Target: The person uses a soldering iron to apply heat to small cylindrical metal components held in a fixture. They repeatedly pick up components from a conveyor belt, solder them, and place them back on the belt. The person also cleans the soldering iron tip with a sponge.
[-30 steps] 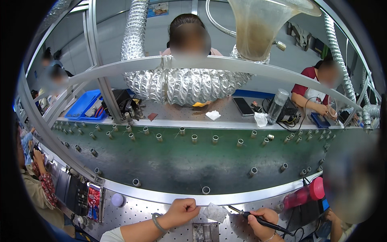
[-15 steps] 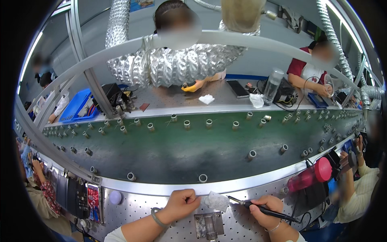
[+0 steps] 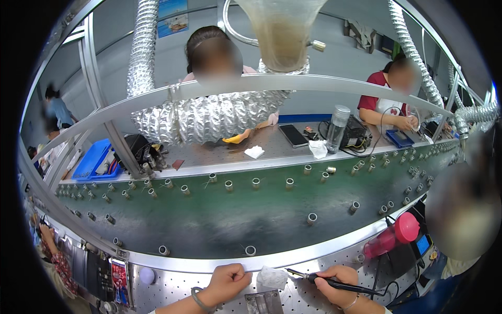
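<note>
My right hand (image 3: pixel 339 282) grips a soldering iron (image 3: pixel 350 287) by its black handle, and the thin tip points left toward a crumpled white tissue (image 3: pixel 272 278). The tip stops a little short of the tissue. My left hand (image 3: pixel 228 281) is curled into a fist just left of the tissue, resting near the bench's far edge. Whatever its fingers may hold is hidden. Between my hands, at the lower edge, lies a metal fixture block (image 3: pixel 264 303), partly cut off by the picture's border.
Beyond the perforated metal bench (image 3: pixel 180 277) runs a green conveyor belt (image 3: pixel 209 225) carrying several small metal cylinders. A pink bottle (image 3: pixel 389 238) stands at right; a phone (image 3: pixel 120 282) and a round lilac lid (image 3: pixel 147 276) lie at left. Co-workers sit opposite, behind a silver duct (image 3: pixel 219 118).
The view has tilted upward, so the bench and fixture block sit lower in the picture and the block's cylinder is out of sight. Both hands keep nearly the same pose.
</note>
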### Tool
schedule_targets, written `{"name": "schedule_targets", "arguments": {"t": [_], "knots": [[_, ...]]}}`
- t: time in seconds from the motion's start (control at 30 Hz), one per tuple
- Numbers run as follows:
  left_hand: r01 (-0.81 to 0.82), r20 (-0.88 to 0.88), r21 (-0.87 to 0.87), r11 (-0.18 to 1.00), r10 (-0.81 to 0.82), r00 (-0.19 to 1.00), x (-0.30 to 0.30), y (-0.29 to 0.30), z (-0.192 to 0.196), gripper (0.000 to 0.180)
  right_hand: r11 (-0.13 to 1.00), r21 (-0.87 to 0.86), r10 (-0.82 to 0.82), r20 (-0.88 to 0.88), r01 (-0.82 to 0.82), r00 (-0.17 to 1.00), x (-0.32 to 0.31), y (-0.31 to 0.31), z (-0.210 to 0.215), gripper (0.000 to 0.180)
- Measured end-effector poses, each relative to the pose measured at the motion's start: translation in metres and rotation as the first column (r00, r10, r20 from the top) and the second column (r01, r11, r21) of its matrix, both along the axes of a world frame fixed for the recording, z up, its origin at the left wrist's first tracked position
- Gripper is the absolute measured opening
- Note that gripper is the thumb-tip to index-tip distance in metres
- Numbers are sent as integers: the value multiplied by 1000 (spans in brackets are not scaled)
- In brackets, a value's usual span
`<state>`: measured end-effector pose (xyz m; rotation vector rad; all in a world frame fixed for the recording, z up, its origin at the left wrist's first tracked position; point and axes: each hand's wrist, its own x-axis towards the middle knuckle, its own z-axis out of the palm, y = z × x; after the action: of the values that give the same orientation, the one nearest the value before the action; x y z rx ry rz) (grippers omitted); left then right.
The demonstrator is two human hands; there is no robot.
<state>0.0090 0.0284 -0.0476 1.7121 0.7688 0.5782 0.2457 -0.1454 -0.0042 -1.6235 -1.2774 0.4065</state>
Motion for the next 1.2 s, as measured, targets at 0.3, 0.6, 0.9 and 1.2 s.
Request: {"name": "schedule_targets", "arguments": {"t": [0.3,0.6,0.9,1.2], "knots": [[-22,-15,-2,1000,22,1000,-6,-2,-5,40,995,104,5,69,-12,998,-3,2,-1,16],[-22,-9,40,999,22,1000,-3,-3,-2,42,985,166,22,83,-36,996,-4,3,2,17],[3,5,19,1000,-3,1000,-1,-4,-1,43,989,147,21,94,-34,995,-1,-1,-9,17],[1,-27,30,1000,0,1000,-5,-2,1,42,993,118,9,62,-17,998,-5,-1,-10,16]]}}
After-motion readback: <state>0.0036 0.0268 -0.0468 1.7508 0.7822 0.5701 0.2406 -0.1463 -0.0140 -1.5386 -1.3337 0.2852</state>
